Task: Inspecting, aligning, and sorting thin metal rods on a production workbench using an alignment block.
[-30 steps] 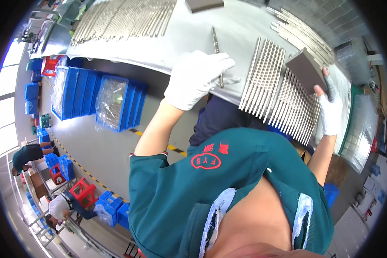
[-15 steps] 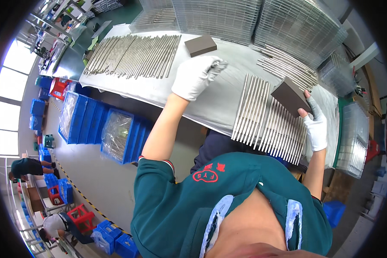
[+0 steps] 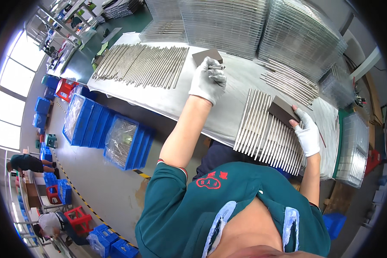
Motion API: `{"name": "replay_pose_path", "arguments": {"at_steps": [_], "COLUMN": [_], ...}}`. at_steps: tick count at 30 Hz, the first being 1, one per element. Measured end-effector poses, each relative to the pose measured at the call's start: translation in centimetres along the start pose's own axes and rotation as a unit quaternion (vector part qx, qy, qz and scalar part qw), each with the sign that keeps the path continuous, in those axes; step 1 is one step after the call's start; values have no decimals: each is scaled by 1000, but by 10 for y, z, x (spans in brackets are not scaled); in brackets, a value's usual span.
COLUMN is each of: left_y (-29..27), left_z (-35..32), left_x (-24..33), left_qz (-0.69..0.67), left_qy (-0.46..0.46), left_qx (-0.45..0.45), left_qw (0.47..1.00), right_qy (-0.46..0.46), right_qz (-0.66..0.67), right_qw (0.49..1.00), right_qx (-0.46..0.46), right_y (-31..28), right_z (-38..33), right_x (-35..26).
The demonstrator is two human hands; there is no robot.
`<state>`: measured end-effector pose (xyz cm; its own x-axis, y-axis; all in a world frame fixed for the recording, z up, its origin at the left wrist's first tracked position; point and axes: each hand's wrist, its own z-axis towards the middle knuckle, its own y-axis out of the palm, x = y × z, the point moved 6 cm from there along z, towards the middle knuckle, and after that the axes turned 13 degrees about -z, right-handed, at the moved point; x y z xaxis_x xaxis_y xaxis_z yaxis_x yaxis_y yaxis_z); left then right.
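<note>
My left hand (image 3: 208,81), in a white glove with grey fingertips, is closed around a metal rod (image 3: 217,67); only a short end shows above the fingers. Just beyond it lies a dark brown rectangular block (image 3: 206,56), partly covered by the hand. My right hand (image 3: 307,132), gloved with thumb and a fingertip bare, grips a second dark brown block (image 3: 283,110) by its right end. This block is low over a row of slim metal rods (image 3: 262,129) side by side on the table; whether it touches them I cannot tell.
Many loose rods (image 3: 139,64) lie at the table's left, and another batch (image 3: 290,81) at the right. Stacked clear trays (image 3: 221,26) line the back. A thin reddish stick (image 3: 322,138) lies by my right hand. Blue crates (image 3: 90,122) stand on the floor at left.
My left hand has shifted right, and a rod end now shows in its fingers. My right hand has brought its block lower and left, over the row of rods. The view has shifted slightly.
</note>
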<state>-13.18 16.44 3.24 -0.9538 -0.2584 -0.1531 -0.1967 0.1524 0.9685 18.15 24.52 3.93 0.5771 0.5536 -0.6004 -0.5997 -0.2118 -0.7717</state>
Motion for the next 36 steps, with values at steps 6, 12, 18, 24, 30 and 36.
{"name": "replay_pose_path", "arguments": {"at_steps": [6,12,18,24,30,36], "left_y": [-4,42,78,60,82,64], "left_z": [3,-25,-88,-87,-102,-53], "left_x": [-7,-36,-133,-151,-179,-166], "left_qz": [-20,336,841,876,799,588], "left_qy": [-37,187,282,168,269,1], "left_qx": [4,2,-403,-451,-537,-258], "left_qw": [999,923,227,38,41,766], "right_qy": [-45,-49,-113,-54,-112,-121], "right_qz": [-84,116,250,297,102,76], "right_qw": [995,992,961,923,964,984], "right_qx": [21,-25,-40,-240,-221,-110], "right_y": [-12,-24,-33,-29,-15,-32], "right_z": [0,4,-4,-18,-26,-38], "right_x": [-8,-50,-94,-74,-65,-69]}}
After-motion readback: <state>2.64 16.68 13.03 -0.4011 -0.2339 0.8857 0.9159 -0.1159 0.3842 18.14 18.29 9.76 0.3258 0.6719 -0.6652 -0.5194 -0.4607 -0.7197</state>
